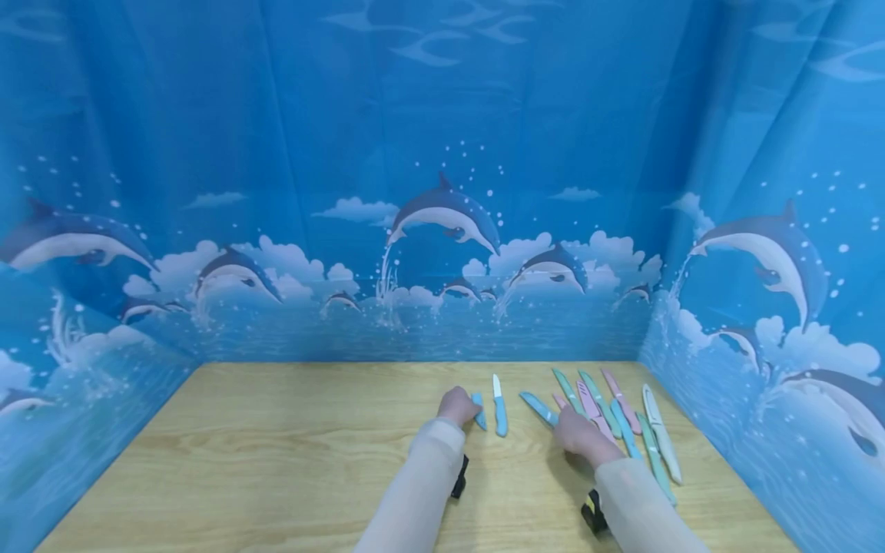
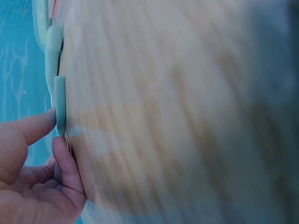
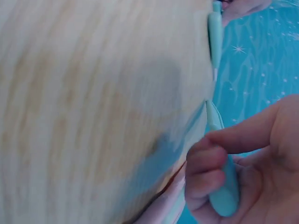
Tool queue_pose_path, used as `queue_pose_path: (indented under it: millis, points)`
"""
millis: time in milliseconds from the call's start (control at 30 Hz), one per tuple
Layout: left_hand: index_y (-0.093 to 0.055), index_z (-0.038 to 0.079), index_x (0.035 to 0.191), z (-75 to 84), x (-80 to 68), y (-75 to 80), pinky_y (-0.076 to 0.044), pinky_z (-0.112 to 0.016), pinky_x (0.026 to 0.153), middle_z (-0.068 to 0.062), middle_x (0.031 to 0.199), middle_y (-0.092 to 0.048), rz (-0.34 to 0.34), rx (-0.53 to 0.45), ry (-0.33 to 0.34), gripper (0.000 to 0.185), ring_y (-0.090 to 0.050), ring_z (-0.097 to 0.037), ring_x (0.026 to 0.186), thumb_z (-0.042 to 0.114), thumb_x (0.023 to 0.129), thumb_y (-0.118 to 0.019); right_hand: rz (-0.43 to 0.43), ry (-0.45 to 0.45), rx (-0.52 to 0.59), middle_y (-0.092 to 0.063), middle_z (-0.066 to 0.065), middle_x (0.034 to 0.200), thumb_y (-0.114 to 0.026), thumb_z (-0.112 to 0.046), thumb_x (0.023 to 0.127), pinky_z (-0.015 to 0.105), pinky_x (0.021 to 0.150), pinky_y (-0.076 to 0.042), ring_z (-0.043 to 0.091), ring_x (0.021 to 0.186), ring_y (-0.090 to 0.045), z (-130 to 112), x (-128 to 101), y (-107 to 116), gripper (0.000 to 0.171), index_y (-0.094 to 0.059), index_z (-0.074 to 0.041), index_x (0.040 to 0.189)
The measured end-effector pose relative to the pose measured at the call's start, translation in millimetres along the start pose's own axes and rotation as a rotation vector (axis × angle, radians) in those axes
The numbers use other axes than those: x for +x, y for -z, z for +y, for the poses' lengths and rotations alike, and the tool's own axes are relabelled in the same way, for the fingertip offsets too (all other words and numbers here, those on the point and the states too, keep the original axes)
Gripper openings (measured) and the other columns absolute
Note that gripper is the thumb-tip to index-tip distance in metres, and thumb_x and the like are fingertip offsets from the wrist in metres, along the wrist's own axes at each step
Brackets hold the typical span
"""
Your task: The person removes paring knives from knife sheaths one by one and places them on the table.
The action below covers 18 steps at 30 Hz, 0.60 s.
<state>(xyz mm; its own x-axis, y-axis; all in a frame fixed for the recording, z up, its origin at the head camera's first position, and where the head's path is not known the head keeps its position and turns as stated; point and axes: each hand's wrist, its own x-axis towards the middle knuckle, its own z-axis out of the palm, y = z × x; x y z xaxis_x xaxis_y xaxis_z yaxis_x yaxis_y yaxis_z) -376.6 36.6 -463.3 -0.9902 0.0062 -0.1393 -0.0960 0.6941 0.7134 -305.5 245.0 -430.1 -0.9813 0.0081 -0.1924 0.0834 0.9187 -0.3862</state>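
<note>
My left hand [image 1: 455, 407] pinches a light blue knife sheath [image 1: 479, 413] at the tabletop. In the left wrist view, the thumb and a finger meet the sheath [image 2: 60, 102]. Just right of it lies an unsheathed paring knife [image 1: 500, 415] with a blue handle and pale blade pointing away. My right hand [image 1: 581, 436] grips another blue paring knife [image 1: 538, 407], its sheathed end pointing to the far left. The right wrist view shows fingers curled round its handle [image 3: 226, 200], while the sheath [image 3: 213, 115] sticks out past the thumb.
Several sheathed knives lie in a loose group around and beyond the right hand, including a pink one [image 1: 621, 399], a green one [image 1: 657, 461] and a whitish one [image 1: 661, 434] at the right. The wooden table [image 1: 276, 461] meets a blue dolphin-print curtain [image 1: 332, 184] at back and sides.
</note>
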Motion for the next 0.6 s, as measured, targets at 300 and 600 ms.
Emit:
queue_pose_path:
  millis: [300,600]
  points:
    - [-0.049,-0.011,0.125,7.0,-18.1,15.0,-0.046,-0.044,0.099,-0.025,0.115,-0.06,-0.023,-0.025,-0.026,0.047,-0.058,-0.036,0.111,0.026,0.098,-0.056,0.062,0.043,0.083,-0.056,0.034,0.121,-0.037,-0.018,0.103,0.041,0.067,-0.046,0.027,0.072,-0.053,-6,-2,18,0.04,-0.055,0.014,0.118]
    - [-0.031,-0.004,0.146,5.6,-27.4,26.8,-0.029,-0.053,0.112,-0.029,0.148,-0.034,-0.033,-0.051,-0.079,0.067,-0.032,-0.044,0.138,0.043,0.101,-0.047,0.064,0.046,0.181,-0.046,0.007,0.071,-0.04,-0.022,0.103,0.029,0.053,-0.037,0.016,0.059,-0.039,-19,-11,16,0.034,-0.054,0.008,0.113]
